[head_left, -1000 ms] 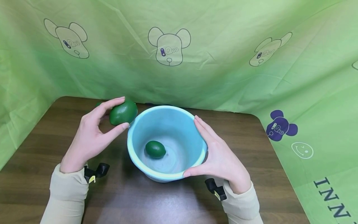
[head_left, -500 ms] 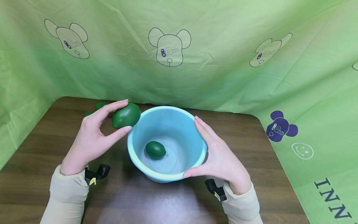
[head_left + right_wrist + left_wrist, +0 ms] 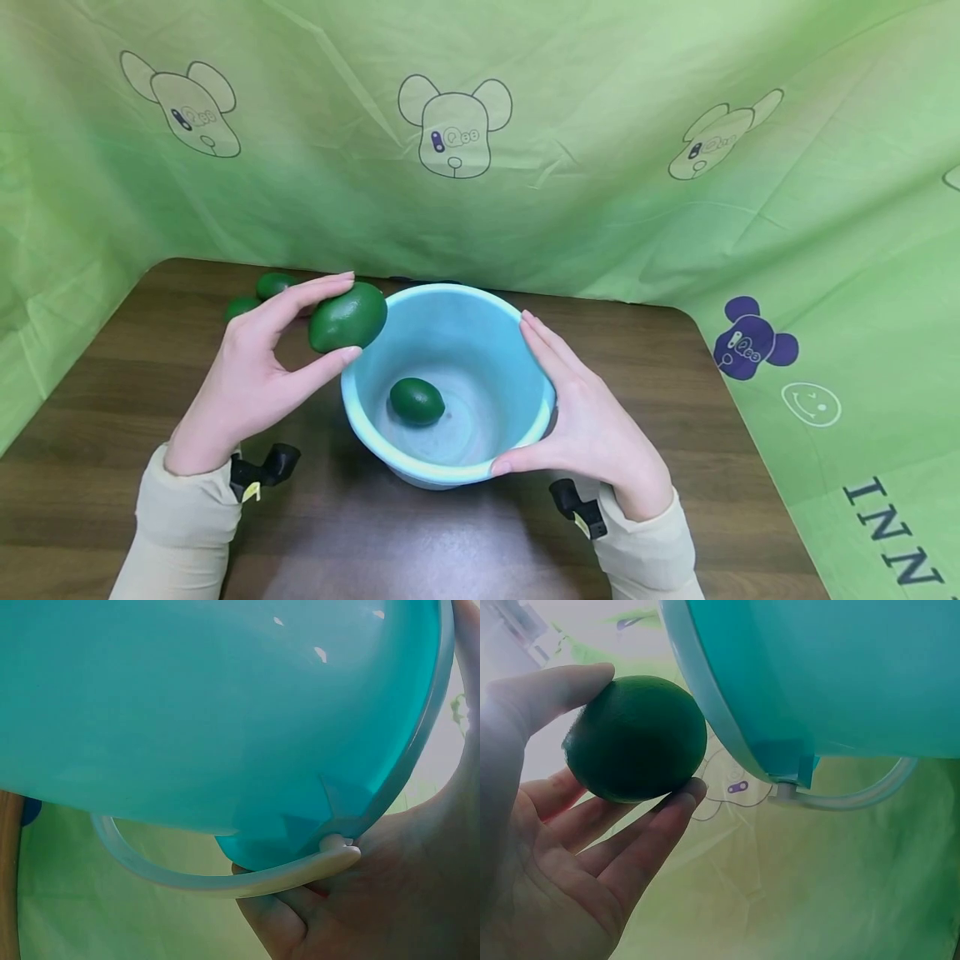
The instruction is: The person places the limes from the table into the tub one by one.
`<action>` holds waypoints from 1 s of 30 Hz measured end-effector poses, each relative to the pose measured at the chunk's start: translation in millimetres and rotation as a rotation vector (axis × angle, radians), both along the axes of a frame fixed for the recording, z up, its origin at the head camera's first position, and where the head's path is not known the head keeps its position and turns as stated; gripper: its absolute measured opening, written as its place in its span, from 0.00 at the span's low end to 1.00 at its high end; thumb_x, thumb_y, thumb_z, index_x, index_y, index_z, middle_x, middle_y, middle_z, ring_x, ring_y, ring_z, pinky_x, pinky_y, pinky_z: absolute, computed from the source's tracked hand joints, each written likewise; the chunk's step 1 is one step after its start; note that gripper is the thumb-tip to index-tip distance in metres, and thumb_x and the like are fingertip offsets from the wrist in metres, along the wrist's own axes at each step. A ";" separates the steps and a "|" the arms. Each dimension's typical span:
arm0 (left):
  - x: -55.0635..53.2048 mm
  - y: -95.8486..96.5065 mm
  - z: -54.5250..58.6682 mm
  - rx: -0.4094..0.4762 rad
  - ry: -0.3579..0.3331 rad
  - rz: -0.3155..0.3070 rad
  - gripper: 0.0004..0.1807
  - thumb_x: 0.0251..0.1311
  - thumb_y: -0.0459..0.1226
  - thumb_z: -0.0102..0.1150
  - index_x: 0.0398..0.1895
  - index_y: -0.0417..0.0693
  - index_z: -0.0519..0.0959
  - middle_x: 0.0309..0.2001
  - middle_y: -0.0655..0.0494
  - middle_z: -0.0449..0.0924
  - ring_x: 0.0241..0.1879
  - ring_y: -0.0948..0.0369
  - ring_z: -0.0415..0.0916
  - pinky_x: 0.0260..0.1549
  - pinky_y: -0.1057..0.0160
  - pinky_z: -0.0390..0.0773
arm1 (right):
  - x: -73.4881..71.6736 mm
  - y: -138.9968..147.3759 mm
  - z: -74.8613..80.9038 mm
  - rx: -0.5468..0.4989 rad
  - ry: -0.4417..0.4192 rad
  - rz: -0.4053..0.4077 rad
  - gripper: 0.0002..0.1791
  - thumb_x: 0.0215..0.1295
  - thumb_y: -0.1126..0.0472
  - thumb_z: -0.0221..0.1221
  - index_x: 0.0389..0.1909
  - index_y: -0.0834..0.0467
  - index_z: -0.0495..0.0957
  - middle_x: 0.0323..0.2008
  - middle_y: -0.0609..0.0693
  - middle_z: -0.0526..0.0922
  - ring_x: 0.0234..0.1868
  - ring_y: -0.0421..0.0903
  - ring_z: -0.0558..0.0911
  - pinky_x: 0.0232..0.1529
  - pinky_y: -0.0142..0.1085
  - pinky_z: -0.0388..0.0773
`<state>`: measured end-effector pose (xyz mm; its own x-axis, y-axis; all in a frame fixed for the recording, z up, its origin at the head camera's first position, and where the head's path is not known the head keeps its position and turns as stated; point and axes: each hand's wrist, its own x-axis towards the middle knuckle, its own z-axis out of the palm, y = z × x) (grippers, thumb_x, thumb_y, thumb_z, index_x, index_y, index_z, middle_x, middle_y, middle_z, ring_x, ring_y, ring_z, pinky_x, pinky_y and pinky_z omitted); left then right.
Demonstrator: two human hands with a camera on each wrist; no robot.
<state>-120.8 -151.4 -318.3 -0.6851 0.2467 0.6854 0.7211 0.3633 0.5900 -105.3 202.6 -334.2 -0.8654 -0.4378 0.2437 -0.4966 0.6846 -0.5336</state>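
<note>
In the head view, my left hand [image 3: 258, 362] pinches a dark green lime [image 3: 349, 317] between thumb and fingers, at the left rim of a light blue bucket [image 3: 352, 408]. The left wrist view has this lime [image 3: 637, 739] close beside the bucket wall [image 3: 840, 675]. With thumb and fingers spread round the rim, my right hand [image 3: 592, 417] holds the bucket's right side. A second lime [image 3: 417, 401] lies on the bucket's bottom. The bucket's pale handle [image 3: 225, 885] hangs below the rim in the right wrist view, near the right fingers.
Behind my left hand, more limes lie on the wooden table [image 3: 675, 383], among them a lime [image 3: 274, 284] and another lime [image 3: 242, 307], partly hidden. A green printed curtain [image 3: 562, 208] closes off the back and sides.
My left hand has moved right and slightly toward me with its lime, now overlapping the bucket's rim. The limes behind it show more. My right hand and the bucket have stayed put.
</note>
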 end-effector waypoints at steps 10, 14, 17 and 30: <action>4.4 2.6 1.9 0.001 -0.001 -0.010 0.40 0.43 0.24 0.79 0.66 0.44 0.78 0.62 0.56 0.79 0.56 0.59 0.79 0.53 0.67 0.78 | -0.3 0.3 -0.4 0.005 0.005 0.000 0.79 0.28 0.25 0.78 0.82 0.47 0.49 0.80 0.36 0.46 0.76 0.44 0.56 0.66 0.53 0.67; 8.6 5.5 7.6 0.004 0.003 -0.022 0.39 0.44 0.23 0.78 0.65 0.42 0.78 0.62 0.54 0.79 0.57 0.59 0.79 0.54 0.67 0.77 | -0.5 0.5 -1.0 0.008 0.007 0.000 0.79 0.28 0.25 0.78 0.82 0.47 0.49 0.80 0.36 0.46 0.76 0.44 0.56 0.66 0.53 0.67; 10.2 6.9 9.6 0.005 0.010 -0.036 0.38 0.44 0.23 0.77 0.64 0.41 0.78 0.62 0.52 0.79 0.57 0.59 0.79 0.53 0.66 0.78 | -0.6 0.5 -1.2 0.010 0.009 0.000 0.79 0.28 0.24 0.77 0.82 0.47 0.49 0.80 0.36 0.46 0.76 0.44 0.56 0.66 0.53 0.67; 7.9 6.7 3.0 -0.002 0.003 -0.073 0.40 0.44 0.24 0.79 0.66 0.43 0.77 0.63 0.55 0.79 0.55 0.59 0.80 0.52 0.66 0.78 | -0.4 0.5 -0.3 0.011 0.011 0.003 0.79 0.28 0.25 0.78 0.82 0.48 0.50 0.80 0.36 0.46 0.76 0.44 0.56 0.66 0.53 0.67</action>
<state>-112.9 -144.8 -315.3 -0.6631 0.2971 0.6870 0.7475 0.3112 0.5869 -105.7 203.0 -334.5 -0.8614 -0.4434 0.2479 -0.5044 0.6887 -0.5208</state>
